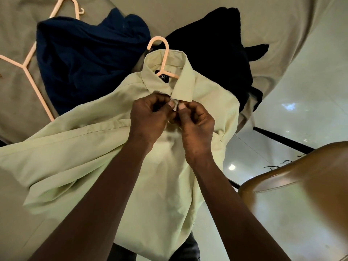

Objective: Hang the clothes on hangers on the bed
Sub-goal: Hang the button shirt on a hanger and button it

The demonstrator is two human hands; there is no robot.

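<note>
Pinching, with curled fingers (170,104) of left hand (150,117) and right hand (195,125), the collar front of the pale green shirt (105,157), possibly at a button. Lying on a pink hanger (163,53) at the bed (18,25) edge, hem hanging over. Counting three hangers, three garments. Crowding the right: brown chair (301,185).

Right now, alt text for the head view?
The left hand and right hand pinch the collar front of a pale green shirt on a pink hanger, lying on the bed. A navy garment and a black garment lie behind it.
</note>
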